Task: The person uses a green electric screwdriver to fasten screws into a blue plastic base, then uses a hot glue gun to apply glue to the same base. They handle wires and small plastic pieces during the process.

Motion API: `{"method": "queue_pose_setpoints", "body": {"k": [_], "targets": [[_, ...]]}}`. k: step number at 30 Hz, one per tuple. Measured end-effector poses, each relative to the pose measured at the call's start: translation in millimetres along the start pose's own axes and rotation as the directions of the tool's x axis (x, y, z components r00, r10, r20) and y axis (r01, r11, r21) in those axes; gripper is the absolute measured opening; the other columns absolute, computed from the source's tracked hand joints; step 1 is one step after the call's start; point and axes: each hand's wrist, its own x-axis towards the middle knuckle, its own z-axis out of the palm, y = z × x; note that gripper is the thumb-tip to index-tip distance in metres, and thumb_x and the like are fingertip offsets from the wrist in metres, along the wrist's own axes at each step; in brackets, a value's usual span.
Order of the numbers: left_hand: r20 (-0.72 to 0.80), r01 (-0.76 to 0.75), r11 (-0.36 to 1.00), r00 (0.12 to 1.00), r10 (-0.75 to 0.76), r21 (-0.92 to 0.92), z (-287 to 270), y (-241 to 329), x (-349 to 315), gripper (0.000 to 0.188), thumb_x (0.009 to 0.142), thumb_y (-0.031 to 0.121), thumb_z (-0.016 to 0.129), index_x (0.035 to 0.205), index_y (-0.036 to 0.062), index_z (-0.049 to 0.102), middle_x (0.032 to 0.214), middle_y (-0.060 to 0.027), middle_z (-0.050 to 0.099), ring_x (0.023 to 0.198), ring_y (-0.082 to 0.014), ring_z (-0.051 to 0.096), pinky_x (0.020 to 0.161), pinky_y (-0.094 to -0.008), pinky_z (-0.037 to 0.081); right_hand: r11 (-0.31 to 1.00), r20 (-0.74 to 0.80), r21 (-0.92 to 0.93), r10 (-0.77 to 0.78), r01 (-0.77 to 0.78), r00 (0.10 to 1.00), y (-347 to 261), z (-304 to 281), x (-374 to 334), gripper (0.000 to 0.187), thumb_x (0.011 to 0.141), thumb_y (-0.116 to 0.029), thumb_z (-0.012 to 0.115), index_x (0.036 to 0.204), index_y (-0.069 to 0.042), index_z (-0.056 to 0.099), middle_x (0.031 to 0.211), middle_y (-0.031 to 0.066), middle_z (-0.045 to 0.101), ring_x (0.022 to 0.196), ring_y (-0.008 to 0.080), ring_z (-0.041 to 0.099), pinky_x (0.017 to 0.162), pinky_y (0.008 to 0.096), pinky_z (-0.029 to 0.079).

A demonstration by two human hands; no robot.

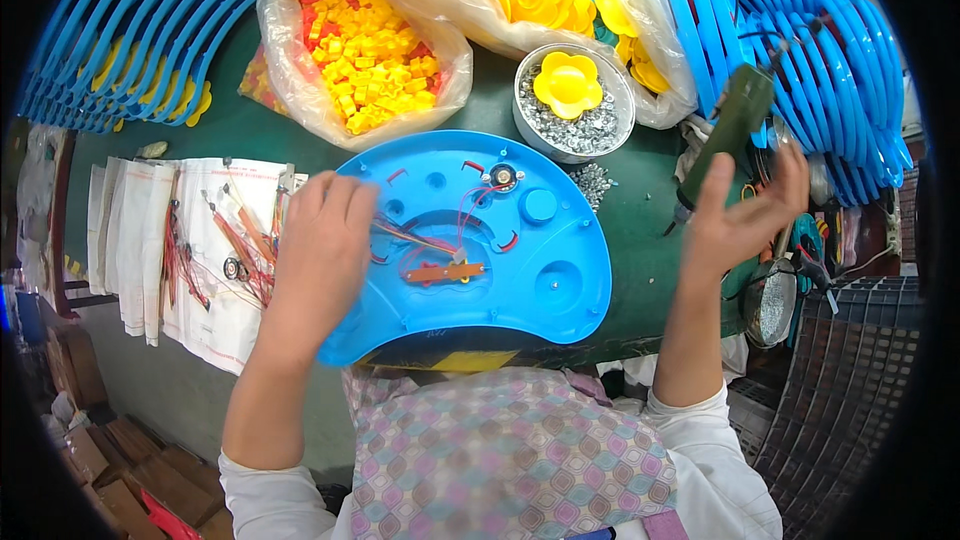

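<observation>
A blue curved plastic shell (470, 315) lies hollow side up in front of me. Inside it are a small brown circuit board (430, 274), a round black speaker (503, 177) and thin red wires (462, 222). My left hand (325, 240) is over the shell's left edge, fingers bent down and close together, tips blurred. A bundle of wires (410, 233) runs from the board toward those fingertips; whether they grip it is hidden. My right hand (745, 215) is raised at the right with fingers apart, holding nothing, just beside a hanging green electric screwdriver (732, 125).
A plastic bag (450, 90) of yellow and red pieces and a white tub (574, 150) of screws stand behind the shell. Blue frames are stacked at far left (150, 30) and right (830, 70). Wired parts (235, 265) lie on white sheets at left.
</observation>
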Motion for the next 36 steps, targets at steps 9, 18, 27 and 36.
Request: {"method": "queue_pose_setpoints", "body": {"k": [9,18,27,36], "targets": [[-0.020,0.186,0.977,0.982,-0.189,-0.103,-8,-11,-16,0.023,0.081,0.010,0.076,0.099,0.0033,0.063,0.095,-0.0117,0.063,0.096,-0.0318,0.057,0.086,-0.0441,0.048,0.909,0.846,0.417,-0.378,-0.025,0.376,-132,62,-52,0.020,0.081,-0.028,0.079,0.091,-0.011,0.073,0.089,0.0059,0.061,0.092,0.0261,0.055,0.084,0.0404,0.041],[-0.024,0.189,0.973,0.981,-0.194,-0.131,-17,-4,-33,0.018,0.083,0.019,0.076,0.090,0.0042,0.069,0.093,-0.0130,0.064,0.089,-0.0316,0.059,0.078,-0.0425,0.049,0.895,0.939,0.302,-0.220,-0.329,0.263,-135,62,-57,0.022,0.085,-0.030,0.075,0.085,-0.009,0.075,0.085,0.0077,0.063,0.089,0.0288,0.059,0.087,0.0464,0.044],[0.400,0.481,0.199,0.851,-0.339,-0.854,8,16,-14,0.024,0.099,0.019,0.063,0.107,-0.0012,0.071,0.087,-0.0078,0.069,0.081,-0.0169,0.064,0.071,-0.0326,0.050,0.752,0.636,0.653,-0.480,-0.090,0.604,-119,69,-41,0.030,0.082,-0.022,0.078,0.109,-0.012,0.069,0.098,0.0059,0.065,0.095,0.0258,0.063,0.074,0.0380,0.051],[0.278,0.408,0.448,0.903,-0.329,-0.796,3,11,-21,0.021,0.097,0.013,0.062,0.113,0.0007,0.068,0.102,-0.0109,0.068,0.091,-0.0247,0.065,0.081,-0.0371,0.052,0.688,0.476,0.687,-0.670,0.234,0.570,-126,96,-37,0.028,0.074,-0.008,0.074,0.102,-0.009,0.071,0.116,0.0077,0.066,0.108,0.0252,0.065,0.090,0.0395,0.055]]}}
